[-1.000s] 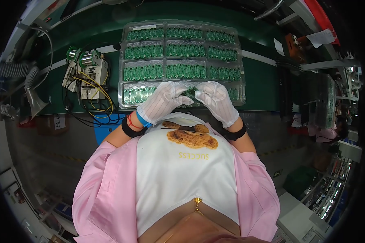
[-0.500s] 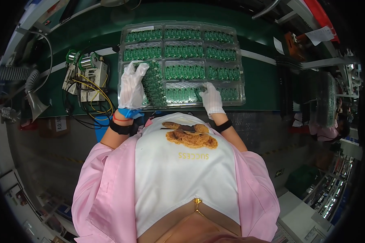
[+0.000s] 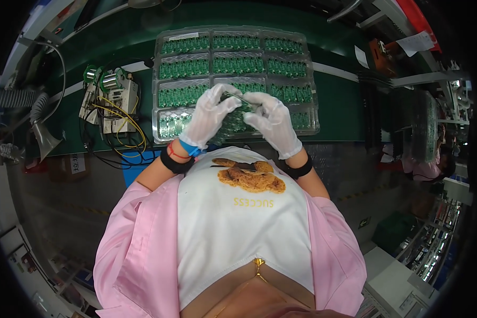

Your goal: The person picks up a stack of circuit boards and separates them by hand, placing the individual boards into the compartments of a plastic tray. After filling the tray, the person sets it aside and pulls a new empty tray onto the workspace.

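Observation:
Both of my hands wear white gloves and meet over the near middle of a clear plastic tray (image 3: 316, 114). My left hand (image 3: 206, 117) grips a green circuit board panel (image 3: 232, 125), which is tilted steeply. The fingers of my right hand (image 3: 273, 123) are closed at the panel's upper right edge, pinching it. Its fingertips and much of the panel are partly hidden. Rows of small green circuit boards (image 3: 238, 64) stand in the tray's compartments, and the hands cover part of the lower middle ones.
Left of the tray stands a white bench device (image 3: 119, 100) with wire spools (image 3: 111, 80) and tangled yellow and black cables (image 3: 130, 127). A funnel-ended hose (image 3: 46, 139) hangs farther left. At the right are stacked clear trays (image 3: 424, 127) and another person's pink sleeve (image 3: 426, 170).
My left hand has moved right with the panel, now tilted more edge-on. My right hand has left the tray's lower right area and come up to the panel. The lower left compartment is uncovered.

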A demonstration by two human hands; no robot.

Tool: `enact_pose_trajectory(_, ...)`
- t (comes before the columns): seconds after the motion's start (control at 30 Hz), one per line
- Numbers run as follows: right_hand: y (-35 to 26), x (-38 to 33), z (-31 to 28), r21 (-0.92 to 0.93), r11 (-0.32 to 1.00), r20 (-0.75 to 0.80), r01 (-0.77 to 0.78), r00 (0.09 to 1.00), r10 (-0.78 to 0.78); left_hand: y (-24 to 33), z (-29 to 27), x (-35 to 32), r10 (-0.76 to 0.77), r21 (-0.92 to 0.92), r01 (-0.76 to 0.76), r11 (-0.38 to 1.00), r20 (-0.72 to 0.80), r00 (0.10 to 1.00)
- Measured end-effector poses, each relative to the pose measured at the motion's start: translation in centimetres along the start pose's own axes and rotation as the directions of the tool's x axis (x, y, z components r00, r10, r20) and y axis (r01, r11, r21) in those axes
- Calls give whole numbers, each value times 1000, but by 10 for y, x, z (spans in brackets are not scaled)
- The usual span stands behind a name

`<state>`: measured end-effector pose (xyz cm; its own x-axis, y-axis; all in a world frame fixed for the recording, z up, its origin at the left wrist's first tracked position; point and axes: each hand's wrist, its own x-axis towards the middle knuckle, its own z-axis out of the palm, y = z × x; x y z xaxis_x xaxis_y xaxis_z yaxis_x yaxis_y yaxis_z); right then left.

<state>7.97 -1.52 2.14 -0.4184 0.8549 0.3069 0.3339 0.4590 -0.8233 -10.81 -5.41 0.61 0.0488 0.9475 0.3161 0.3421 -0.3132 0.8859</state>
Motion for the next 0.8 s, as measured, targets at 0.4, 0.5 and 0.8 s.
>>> enact_pose_trajectory(0.4, -17, -8, -19, -41, 998, -7, 55, 998, -55, 6, 12, -9, 109, 284, -128, 950, 81, 991)
enact_pose_trajectory(0.5, -14, -1, -28, -369, 806, 66, 462, 878, -473, 12, 7, -11, 138, 336, -190, 923, 172, 975)
enact_pose_trajectory(0.8, 27, -33, -32, 727, 384, 401, -569, 806, 436, 12, 5, -8, 102, 140, -159, 977, 347, 932)
